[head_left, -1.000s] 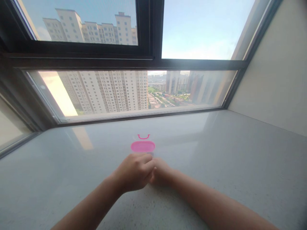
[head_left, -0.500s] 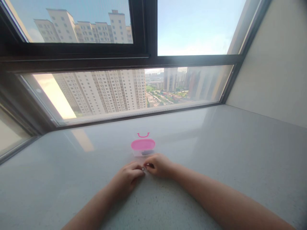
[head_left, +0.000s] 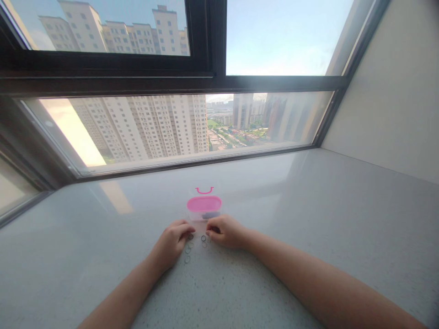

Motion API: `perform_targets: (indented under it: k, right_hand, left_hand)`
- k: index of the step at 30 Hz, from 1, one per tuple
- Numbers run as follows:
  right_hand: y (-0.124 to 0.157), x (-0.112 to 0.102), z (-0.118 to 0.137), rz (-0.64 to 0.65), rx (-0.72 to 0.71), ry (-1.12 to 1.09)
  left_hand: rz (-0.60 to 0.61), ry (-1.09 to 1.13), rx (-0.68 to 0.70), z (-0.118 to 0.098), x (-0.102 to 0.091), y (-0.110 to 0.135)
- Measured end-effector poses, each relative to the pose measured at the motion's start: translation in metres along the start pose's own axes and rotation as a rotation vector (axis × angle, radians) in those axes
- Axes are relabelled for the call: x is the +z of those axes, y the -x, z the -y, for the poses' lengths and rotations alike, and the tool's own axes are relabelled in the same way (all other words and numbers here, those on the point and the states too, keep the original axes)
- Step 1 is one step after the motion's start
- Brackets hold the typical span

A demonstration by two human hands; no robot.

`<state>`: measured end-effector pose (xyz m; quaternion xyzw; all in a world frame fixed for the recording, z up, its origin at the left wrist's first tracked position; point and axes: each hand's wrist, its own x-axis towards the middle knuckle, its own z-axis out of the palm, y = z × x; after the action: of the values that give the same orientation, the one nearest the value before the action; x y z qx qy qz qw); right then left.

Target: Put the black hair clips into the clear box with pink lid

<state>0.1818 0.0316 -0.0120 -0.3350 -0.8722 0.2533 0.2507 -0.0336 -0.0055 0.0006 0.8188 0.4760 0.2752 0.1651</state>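
Several small rings lie in two loose columns on the pale speckled counter. The dark ring [head_left: 203,238] sits close to my right hand's fingertips, with a pale ring [head_left: 204,244] just below it. My right hand [head_left: 225,232] is closed, fingers curled and thumb brought in; whatever is between the tips is too small to make out. My left hand [head_left: 174,241] is closed too, thumb and fingers drawn together over another dark ring [head_left: 191,236]. Anything in its pinch is hidden. Fainter rings, one a pale ring [head_left: 187,259], lie below that hand.
Just beyond the hands stands a clear box with a pink lid [head_left: 204,204], something dark inside it. A pink handle [head_left: 204,190] shows behind the lid. The counter [head_left: 274,205] meets a dark-framed window [head_left: 154,84] at the back and a white wall [head_left: 394,100] at right.
My hands have moved apart, the left drawing away to the left. The ring that was between my fingertips now lies on the counter, and the other rings have come into view.
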Motion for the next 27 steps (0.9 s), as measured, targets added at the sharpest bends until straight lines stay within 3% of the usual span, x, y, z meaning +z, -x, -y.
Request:
perform_targets:
  k: [4,8,13,20,23,27]
  right_hand:
    - [0.001,0.000,0.000,0.016,-0.011,0.012]
    - [0.001,0.001,-0.002,0.019,-0.008,0.007]
    - [0.000,0.003,-0.004,0.016,0.011,-0.006]
    - [0.001,0.001,-0.001,0.024,0.024,-0.029]
    - [0.001,-0.001,-0.001,0.012,0.043,-0.076]
    - [0.002,0.001,0.001,0.021,0.187,-0.370]
  left_hand:
    - [-0.049,-0.038,0.069,-0.007,-0.001,0.002]
    - [0.131,0.013,0.203,-0.022,-0.001,0.004]
    - [0.195,0.084,0.156,-0.025,0.002,0.003]
    - [0.137,0.095,0.117,-0.020,0.004,0.003]
    - [0.050,0.143,0.045,-0.017,0.004,0.001]
    - [-0.098,0.233,-0.065,-0.011,0.006,-0.002]
